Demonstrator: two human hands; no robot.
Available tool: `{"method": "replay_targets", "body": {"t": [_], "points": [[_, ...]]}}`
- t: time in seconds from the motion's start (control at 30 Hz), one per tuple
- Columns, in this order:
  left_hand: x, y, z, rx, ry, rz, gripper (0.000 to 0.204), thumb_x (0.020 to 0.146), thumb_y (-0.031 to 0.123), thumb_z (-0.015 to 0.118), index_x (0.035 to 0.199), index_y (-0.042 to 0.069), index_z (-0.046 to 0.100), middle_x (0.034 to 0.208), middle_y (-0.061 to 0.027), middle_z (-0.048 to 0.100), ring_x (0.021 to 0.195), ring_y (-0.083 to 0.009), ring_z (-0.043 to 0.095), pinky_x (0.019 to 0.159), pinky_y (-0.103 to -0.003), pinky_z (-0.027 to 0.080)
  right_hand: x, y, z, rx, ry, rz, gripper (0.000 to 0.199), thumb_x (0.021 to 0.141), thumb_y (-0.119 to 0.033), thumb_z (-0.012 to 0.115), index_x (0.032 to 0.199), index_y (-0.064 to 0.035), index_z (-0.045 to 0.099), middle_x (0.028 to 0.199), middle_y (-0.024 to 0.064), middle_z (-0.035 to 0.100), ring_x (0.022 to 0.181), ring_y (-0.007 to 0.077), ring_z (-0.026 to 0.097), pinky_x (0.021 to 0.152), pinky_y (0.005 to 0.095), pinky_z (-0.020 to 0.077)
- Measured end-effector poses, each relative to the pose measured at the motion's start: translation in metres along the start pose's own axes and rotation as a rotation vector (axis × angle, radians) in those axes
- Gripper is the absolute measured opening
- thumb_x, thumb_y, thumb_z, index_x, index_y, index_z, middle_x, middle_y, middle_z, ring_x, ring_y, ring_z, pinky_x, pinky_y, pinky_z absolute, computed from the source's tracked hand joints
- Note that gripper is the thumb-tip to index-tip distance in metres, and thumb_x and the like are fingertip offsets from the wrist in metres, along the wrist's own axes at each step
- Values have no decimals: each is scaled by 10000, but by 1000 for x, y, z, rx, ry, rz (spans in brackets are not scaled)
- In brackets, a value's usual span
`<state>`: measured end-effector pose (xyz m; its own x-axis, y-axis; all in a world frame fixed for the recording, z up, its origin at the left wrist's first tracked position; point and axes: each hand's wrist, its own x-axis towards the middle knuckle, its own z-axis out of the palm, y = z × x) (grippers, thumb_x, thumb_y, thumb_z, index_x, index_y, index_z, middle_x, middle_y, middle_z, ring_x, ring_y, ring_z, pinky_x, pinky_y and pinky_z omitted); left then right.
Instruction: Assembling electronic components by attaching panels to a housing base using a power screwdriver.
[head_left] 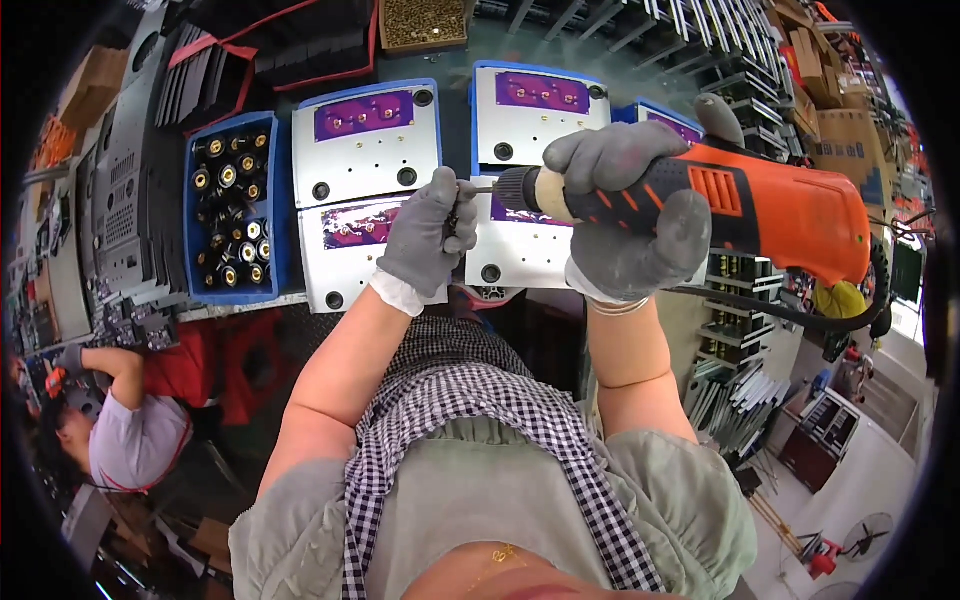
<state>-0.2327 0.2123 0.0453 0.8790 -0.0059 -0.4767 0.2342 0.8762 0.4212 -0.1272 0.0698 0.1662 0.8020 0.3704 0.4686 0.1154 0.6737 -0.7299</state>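
Note:
My right hand (645, 235), in a grey glove, is wrapped round the body of an orange and black power drill (810, 215). The drill lies level, its black chuck (515, 190) and thin bit pointing left. At the tip of the bit, my gloved left hand (425, 240) is closed with thumb and fingers round something small and dark that I cannot make out. Both hands are above silvery white metal panels (365, 160) with purple circuit boards (542, 93), small holes and round black feet. My hands and the drill partly cover the nearer panels.
Left of the panels stands a blue bin (190, 235) of black round parts with brass-coloured centres. A box of small brass pieces (424, 22) sits at the back. Metal racks (735, 60) line the right. The drill's black cable (800, 318) loops below it. A co-worker (135, 430) sits at lower left.

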Motion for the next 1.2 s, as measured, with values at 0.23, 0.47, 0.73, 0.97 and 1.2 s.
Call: {"method": "replay_targets", "body": {"t": [0.23, 0.47, 0.73, 0.97, 1.2], "points": [[0, 13, 3, 114, -59, 4, 439, 928, 500, 651, 991, 69, 600, 710, 0, 535, 558, -97, 443, 516, -226, 377, 1, 5, 9, -138, 77, -113, 664, 965, -389, 578, 1481, -95, 282, 729, 84, 546, 539, 201, 526, 709, 476, 539], [7, 27, 11, 287, -51, -31, 474, 964, 543, 591, 914, 73, 558, 684, -1, 505, 546, -97, 443, 481, -223, 348, 1, -1, 9, 11, 72, -114, 682, 960, -193, 647, 1472, -70, 213, 876, 107, 651, 735, 228, 672, 796, 454, 597], [50, 14, 48, 546, 34, -164, 477, 1018, 475, 543, 984, 17, 672, 613, 29, 517, 488, -76, 451, 441, -222, 348, 7, -9, -21, -223, 217, -153, 637, 926, -77, 633, 1425, -12, 243, 844, 118, 668, 747, 243, 699, 683, 377, 602], [98, -8, 66, 486, 42, -147, 440, 1078, 202, 411, 1437, -51, 429, 917, -39, 594, 706, -93, 547, 613, -218, 468, 64, -3, -123, -605, 366, -165, 487, 897, -57, 633, 1278, 41, 344, 771, 115, 678, 716, 252, 704, 740, 381, 591], [131, -19, 72, 490, 145, -30, 300, 1066, 142, 425, 1312, -7, 509, 929, -70, 627, 705, -92, 566, 586, -217, 482, 81, 30, -165, -478, 337, 8, 548, 885, -106, 686, 1289, 39, 346, 748, 108, 676, 677, 229, 693, 699, 361, 594]]}}
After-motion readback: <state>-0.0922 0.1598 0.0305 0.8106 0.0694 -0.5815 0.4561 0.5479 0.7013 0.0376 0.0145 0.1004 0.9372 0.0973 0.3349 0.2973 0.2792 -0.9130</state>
